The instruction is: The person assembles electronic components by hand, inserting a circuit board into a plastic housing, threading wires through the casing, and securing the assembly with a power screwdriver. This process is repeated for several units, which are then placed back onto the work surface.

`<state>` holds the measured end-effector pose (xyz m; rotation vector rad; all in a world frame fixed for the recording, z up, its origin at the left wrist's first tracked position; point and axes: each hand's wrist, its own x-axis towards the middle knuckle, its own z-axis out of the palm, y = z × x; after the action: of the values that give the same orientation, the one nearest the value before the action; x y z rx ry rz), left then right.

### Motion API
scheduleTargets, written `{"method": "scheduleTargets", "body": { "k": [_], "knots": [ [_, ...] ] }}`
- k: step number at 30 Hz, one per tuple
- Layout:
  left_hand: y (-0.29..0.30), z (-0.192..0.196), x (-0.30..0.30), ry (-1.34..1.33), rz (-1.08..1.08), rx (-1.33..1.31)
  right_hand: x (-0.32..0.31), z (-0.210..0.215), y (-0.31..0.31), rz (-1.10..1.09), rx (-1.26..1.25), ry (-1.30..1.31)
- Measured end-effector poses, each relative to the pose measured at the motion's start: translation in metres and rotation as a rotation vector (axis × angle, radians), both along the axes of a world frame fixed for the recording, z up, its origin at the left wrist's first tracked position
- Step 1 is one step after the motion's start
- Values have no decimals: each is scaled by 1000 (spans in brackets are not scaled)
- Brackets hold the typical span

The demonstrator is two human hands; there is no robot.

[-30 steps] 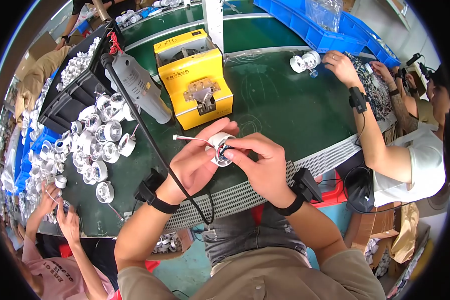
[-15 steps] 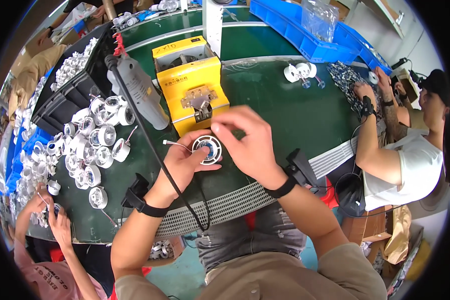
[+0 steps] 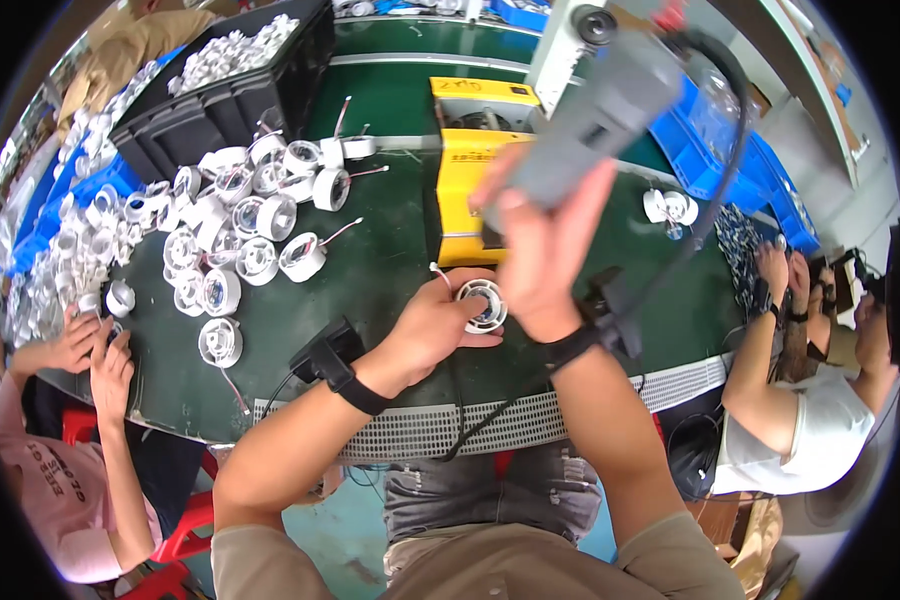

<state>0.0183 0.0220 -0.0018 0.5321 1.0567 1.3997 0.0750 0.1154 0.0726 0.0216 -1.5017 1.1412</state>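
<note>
My left hand [image 3: 425, 330] is closed around a small white round housing [image 3: 497, 318] with an open ring rim, and its thumb presses into the middle. A short white-tipped wire [image 3: 438, 270] sticks out by the fingers. In my right hand [image 3: 548, 245] is a grey electric screwdriver [image 3: 600, 115], its fingers wrapped round the body. The tool is tilted and blurred, just above and right of the housing; its tip is hidden behind the hand. Behind my hands stands a yellow machine [image 3: 458, 190], partly covered by the screwdriver and right hand.
Many white round housings with wires [image 3: 255, 215] lie on the green table [image 3: 370, 250] at left. A black bin [image 3: 210, 125] of white parts stands behind them. Blue trays [image 3: 695, 150] are at back right. Co-workers sit on both sides. The screwdriver's black cable [image 3: 715, 215] loops at right.
My right hand has risen from beside the housing and taken hold of the grey screwdriver, which hung left of the yellow machine. The left hand keeps the housing. The whole view has shifted.
</note>
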Motion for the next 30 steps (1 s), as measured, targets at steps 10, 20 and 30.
{"method": "scheduleTargets", "body": {
  "k": [10,20,30],
  "knots": [
    [-2,8,3,3,72,-82,-7,21,26,-218,-177,-27],
    [0,9,5,-21,105,-77,-7,20,27,-225,-173,-66],
    [2,4,4,-2,185,-69,19,16,-2,-51,-277,-125]
  ]
}}
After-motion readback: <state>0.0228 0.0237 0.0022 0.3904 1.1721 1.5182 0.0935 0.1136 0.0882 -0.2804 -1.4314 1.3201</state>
